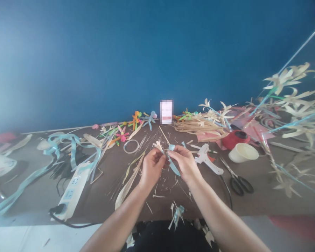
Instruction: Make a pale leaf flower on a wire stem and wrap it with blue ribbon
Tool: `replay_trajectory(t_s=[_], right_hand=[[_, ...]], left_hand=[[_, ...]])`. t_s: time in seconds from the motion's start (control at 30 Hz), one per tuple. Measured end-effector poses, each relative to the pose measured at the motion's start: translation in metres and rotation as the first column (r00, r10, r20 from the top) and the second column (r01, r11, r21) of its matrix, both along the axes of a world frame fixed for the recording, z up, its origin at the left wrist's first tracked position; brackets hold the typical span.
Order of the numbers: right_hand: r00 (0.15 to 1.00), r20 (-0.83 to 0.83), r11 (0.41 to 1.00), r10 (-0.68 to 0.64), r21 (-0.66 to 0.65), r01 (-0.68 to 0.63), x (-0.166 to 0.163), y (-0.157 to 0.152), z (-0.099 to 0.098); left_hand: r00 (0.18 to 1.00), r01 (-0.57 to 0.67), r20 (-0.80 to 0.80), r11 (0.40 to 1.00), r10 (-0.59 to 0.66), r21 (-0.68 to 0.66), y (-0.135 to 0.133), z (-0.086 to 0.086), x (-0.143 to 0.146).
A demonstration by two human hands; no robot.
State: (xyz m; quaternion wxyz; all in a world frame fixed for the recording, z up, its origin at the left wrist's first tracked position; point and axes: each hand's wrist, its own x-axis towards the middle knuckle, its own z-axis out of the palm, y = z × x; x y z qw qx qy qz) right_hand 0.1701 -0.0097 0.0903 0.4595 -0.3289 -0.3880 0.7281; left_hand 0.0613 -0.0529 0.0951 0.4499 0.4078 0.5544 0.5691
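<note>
Both hands meet over the middle of the brown table (252, 203). My left hand (151, 167) pinches a small cream straw flower (157, 144) by its base. My right hand (184, 161) is closed on a light blue ribbon strip (173, 166), whose end wraps at the flower's base and whose tail hangs down between the hands. Straw scraps lie on the table under the hands. A small straw-and-ribbon piece (177, 212) lies at the near table edge.
A white glue gun (207, 159) and black-handled scissors (237, 180) lie right of my hands, with a cream cup (243, 152) and red tape roll (235, 138) behind. A white power strip (72, 187), blue ribbons (68, 147) and a clear tape ring (131, 146) lie left. Finished straw flowers (291, 84) fill the right.
</note>
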Motion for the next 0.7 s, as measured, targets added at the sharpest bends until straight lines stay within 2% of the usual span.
replay_trajectory(t_s=[0.17, 0.33, 0.7], right_hand=[[0.997, -0.022, 0.994, -0.079, -0.08, 0.077, -0.004, -0.002, -0.002], [0.995, -0.019, 0.993, -0.095, -0.067, 0.093, -0.004, -0.002, -0.003], [0.998, 0.044, 0.997, -0.046, -0.064, 0.048, -0.005, 0.003, -0.016]], left_hand=[[0.989, -0.049, 0.14, 0.999, 0.049, -0.001, 0.002, -0.008, 0.005], [0.981, -0.052, 0.186, 0.998, 0.056, -0.024, 0.001, -0.011, 0.006], [0.966, -0.03, 0.256, 0.998, 0.044, -0.06, -0.002, -0.012, 0.001]])
